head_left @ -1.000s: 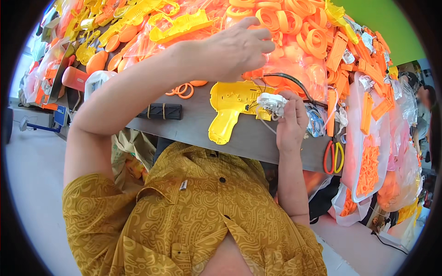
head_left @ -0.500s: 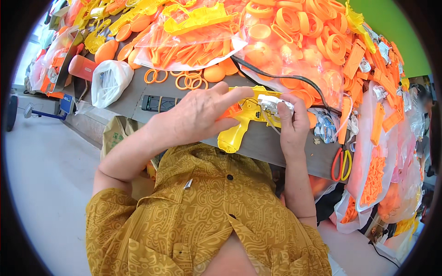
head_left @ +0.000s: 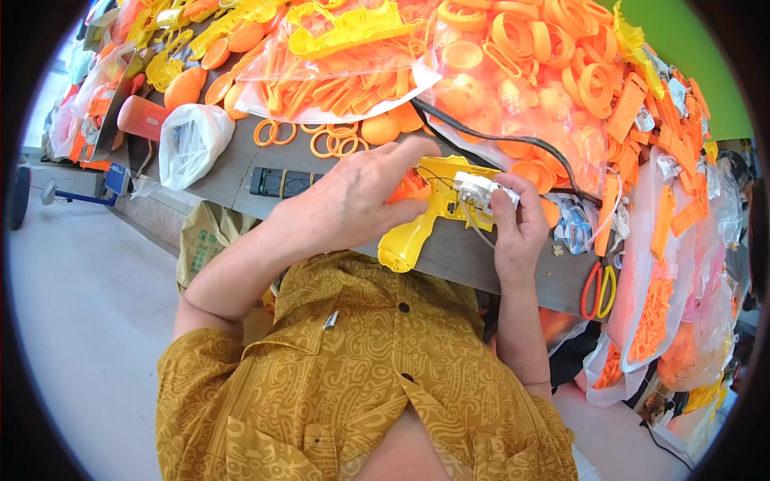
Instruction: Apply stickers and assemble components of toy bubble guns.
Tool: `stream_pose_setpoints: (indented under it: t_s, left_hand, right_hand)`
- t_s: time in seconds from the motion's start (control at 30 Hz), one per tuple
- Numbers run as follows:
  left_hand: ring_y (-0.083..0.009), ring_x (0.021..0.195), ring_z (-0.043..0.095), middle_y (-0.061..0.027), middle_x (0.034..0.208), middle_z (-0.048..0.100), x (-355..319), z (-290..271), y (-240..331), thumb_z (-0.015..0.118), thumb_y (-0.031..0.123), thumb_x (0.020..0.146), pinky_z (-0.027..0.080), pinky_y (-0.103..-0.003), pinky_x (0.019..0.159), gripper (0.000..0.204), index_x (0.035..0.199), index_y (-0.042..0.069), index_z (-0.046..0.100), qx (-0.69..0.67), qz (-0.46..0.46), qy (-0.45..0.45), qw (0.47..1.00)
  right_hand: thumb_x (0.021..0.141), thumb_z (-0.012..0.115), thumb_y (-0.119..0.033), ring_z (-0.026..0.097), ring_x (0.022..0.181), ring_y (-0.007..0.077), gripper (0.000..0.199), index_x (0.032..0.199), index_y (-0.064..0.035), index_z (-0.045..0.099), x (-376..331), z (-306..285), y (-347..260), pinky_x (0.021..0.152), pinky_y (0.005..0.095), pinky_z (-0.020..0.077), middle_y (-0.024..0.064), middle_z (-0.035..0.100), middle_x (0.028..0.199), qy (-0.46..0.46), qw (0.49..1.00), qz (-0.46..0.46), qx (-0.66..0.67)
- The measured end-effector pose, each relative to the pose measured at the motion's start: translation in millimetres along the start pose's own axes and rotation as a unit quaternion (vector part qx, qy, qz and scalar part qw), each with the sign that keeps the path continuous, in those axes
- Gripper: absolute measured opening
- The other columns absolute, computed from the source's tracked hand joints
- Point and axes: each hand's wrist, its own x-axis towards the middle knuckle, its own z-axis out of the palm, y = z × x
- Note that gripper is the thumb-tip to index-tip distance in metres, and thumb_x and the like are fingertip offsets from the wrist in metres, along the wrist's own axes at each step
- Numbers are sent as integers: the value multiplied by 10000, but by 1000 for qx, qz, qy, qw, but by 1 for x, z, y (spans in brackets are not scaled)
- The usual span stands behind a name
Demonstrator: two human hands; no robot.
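In the head view, a smooth yellow plastic pistol-shaped half-shell [head_left: 427, 213] lies at twelve o'clock from me. My left hand [head_left: 351, 197], at its nine, clasps a bright orange plastic piece [head_left: 411, 189]; my right hand [head_left: 520, 229], at four, pinches a white, rounded, ridged plastic mechanism [head_left: 473, 187]. A slipping pinch could tilt it, kinking the pale, bendy tube [head_left: 479, 232] below.

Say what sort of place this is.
Probably an assembly workshop: round orange plastic rings heaped up, an open yellow plastic pistol-shaped shell, and a tool with red and yellow handles.
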Motion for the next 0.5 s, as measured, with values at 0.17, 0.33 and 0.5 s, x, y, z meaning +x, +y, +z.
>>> stream_pose_setpoints:
  t_s: [0.17, 0.33, 0.5]
  left_hand:
    - [-358, 758, 556, -201, 832, 545, -2, 0, 4, 571, 180, 774, 450, -413, 665, 282, 950, -16, 471, 84, 3, -20, 996]
    - [-361, 753, 560, -197, 823, 556, 4, -4, 2, 573, 180, 768, 451, -419, 659, 295, 958, -18, 466, 93, -6, -66, 993]
    - [-350, 697, 565, -179, 743, 550, 4, -2, 8, 579, 182, 760, 455, -415, 636, 280, 951, -1, 488, 39, -1, 16, 999]
  right_hand:
    - [877, 538, -185, 474, 748, 52, 205, 984, -10, 544, -3, 1, -1, 667, 180, 387, -3, 538, 847, 1, 1000, -21, 3]
    - [875, 538, -178, 473, 743, 49, 197, 983, -13, 548, -5, 2, 0, 666, 178, 385, -6, 539, 843, -3, 1000, -7, 20]
    - [875, 533, -168, 472, 766, 50, 191, 987, -14, 547, -6, 1, 3, 678, 181, 386, -6, 543, 873, -8, 1000, -27, 6]
